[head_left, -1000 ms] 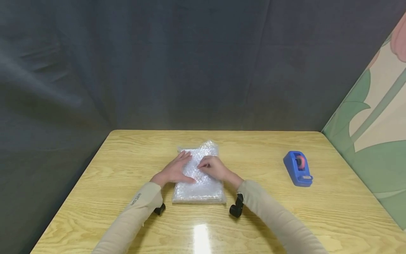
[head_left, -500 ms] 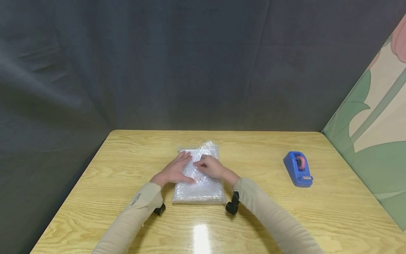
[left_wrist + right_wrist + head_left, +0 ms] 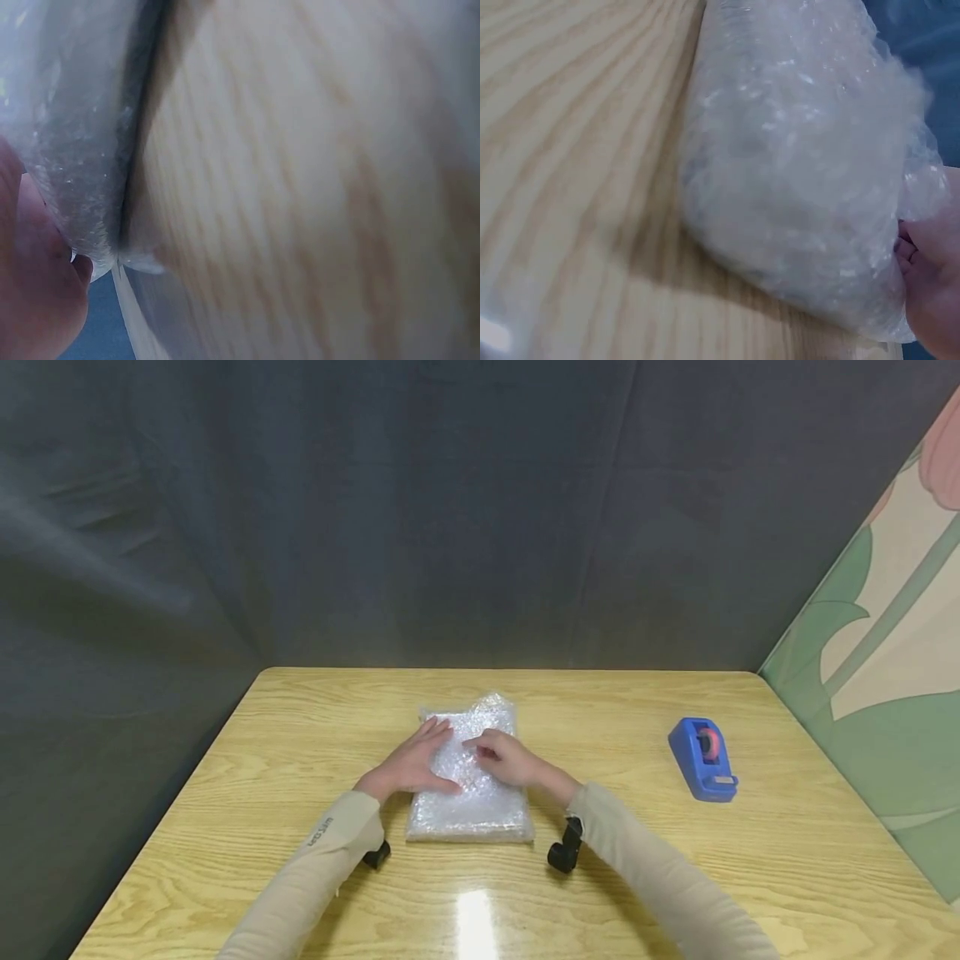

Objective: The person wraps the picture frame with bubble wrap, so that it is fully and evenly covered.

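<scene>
A flat parcel in bubble wrap [image 3: 472, 818] lies on the table in front of me, a loose wrap edge sticking up at its far right. My left hand [image 3: 412, 763] rests spread on its left part, fingers straight and thumb apart. Over the middle of the parcel, my right hand [image 3: 510, 760] touches the wrap with its index finger reaching left. Its other fingers are curled, and I see nothing held in them. The right wrist view shows the bubble wrap [image 3: 802, 165] close up, with part of the right hand [image 3: 934, 277] at its edge.
A blue tape dispenser [image 3: 705, 764] with a pink-cored roll stands at the right of the wooden table [image 3: 300, 727]. Dark cloth [image 3: 480, 527] hangs behind the table and down the left side. A flower-patterned panel [image 3: 892, 693] borders the right.
My right hand shifts a little left, then back right across the wrap, and its index finger now reaches out. The left hand and the parcel stay in place.
</scene>
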Action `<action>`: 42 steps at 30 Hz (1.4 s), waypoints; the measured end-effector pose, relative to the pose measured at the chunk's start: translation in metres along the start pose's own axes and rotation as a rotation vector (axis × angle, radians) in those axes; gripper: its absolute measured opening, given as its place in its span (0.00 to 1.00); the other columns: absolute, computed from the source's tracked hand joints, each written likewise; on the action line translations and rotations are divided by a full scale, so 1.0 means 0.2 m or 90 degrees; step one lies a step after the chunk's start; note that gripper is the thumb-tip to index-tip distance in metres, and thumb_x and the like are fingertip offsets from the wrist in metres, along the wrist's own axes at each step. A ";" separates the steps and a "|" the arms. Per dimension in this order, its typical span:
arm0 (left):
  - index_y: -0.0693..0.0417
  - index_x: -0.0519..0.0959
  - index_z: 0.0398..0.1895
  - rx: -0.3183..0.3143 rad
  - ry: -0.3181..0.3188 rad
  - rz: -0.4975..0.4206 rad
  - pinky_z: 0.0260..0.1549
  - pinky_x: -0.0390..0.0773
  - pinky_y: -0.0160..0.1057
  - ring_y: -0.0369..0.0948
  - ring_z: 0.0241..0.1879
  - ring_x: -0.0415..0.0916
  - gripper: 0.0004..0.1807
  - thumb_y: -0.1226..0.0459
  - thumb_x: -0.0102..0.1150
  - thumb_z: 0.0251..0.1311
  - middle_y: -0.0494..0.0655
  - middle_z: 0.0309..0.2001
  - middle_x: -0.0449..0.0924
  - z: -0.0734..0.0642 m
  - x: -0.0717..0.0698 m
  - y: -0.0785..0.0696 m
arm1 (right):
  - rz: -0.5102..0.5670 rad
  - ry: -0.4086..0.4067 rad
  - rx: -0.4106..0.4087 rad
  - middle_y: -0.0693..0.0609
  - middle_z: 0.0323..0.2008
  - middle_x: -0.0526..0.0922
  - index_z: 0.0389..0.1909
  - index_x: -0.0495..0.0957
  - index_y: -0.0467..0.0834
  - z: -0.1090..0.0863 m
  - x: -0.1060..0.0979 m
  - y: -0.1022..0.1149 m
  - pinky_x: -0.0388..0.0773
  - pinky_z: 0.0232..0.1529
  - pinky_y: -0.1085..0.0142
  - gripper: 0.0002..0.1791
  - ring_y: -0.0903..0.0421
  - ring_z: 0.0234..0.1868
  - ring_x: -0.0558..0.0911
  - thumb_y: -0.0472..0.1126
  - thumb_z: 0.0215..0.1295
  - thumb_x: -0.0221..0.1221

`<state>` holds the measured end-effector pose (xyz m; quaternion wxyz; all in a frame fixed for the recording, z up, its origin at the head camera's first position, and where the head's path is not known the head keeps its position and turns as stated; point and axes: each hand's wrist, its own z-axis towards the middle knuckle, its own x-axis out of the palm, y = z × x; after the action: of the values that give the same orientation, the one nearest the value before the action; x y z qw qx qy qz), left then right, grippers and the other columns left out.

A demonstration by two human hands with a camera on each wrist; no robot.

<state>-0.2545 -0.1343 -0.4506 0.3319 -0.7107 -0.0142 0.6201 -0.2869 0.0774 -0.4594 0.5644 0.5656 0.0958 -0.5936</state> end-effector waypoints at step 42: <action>0.66 0.42 0.69 -0.047 0.030 -0.122 0.65 0.46 0.48 0.52 0.69 0.38 0.58 0.45 0.64 0.46 0.61 0.70 0.37 -0.33 -0.01 -0.07 | 0.297 -0.111 0.346 0.32 0.67 0.41 0.66 0.39 0.26 -0.33 0.01 0.26 0.46 0.66 0.51 0.47 0.39 0.68 0.46 0.37 0.56 0.61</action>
<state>-0.1904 -0.1542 -0.4404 0.3636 -0.7323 -0.0969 0.5676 -0.2091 0.1078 -0.4567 0.5197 0.6487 -0.2455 -0.4988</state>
